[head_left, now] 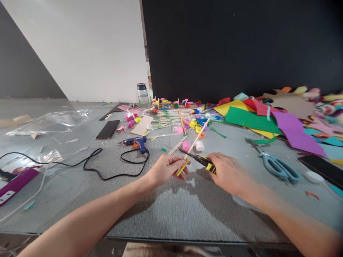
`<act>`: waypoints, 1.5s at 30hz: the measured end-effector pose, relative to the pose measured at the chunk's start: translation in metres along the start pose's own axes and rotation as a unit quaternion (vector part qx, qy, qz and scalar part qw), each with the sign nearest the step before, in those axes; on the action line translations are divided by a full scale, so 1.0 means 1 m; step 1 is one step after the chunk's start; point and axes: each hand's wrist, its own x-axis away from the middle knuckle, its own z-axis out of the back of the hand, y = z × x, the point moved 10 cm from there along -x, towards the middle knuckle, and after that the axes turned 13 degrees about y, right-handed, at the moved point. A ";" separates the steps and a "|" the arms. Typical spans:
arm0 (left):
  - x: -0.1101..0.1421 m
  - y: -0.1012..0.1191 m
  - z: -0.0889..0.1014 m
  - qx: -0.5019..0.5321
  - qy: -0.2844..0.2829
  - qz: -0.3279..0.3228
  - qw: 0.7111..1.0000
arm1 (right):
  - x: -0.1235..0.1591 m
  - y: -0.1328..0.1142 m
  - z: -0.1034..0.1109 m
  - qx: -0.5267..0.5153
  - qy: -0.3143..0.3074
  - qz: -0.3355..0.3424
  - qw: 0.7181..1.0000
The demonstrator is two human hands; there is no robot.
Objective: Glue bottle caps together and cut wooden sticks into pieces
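My left hand (171, 167) pinches a thin wooden stick (198, 136) whose near end is yellow. The stick slants up and away to the right. In my right hand (227, 173) is a pair of pliers (199, 157) with yellow and black handles. The jaws point left and lie at the stick just above my left fingers; whether they grip it I cannot tell. Beyond the hands, a pink cap (186, 145) and a white cap (199, 146) rest on the grey table (171, 214).
A blue glue gun (139, 143) with a black cord lies left, near a dark phone (108, 129). Blue-handled scissors (278, 166) lie right. Coloured sheets (252, 120) and several bottle caps (197, 125) cover the back. A purple power strip (18, 182) sits far left.
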 end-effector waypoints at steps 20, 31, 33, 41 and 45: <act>-0.002 0.001 0.013 0.050 0.085 -0.003 0.995 | 0.002 -0.003 0.000 -0.002 -0.001 -0.003 1.000; -0.003 0.006 0.018 0.035 0.110 -0.026 0.993 | 0.003 -0.001 -0.001 -0.003 0.011 -0.001 1.000; -0.004 0.006 0.018 0.029 0.109 -0.027 0.993 | 0.003 -0.002 -0.002 -0.005 0.012 0.000 1.000; -0.003 0.011 0.019 0.002 0.117 -0.063 0.991 | 0.003 -0.003 -0.002 -0.017 0.004 -0.006 1.000; -0.001 0.011 0.017 -0.006 0.115 -0.069 0.991 | 0.003 -0.004 -0.003 0.000 -0.005 0.000 1.000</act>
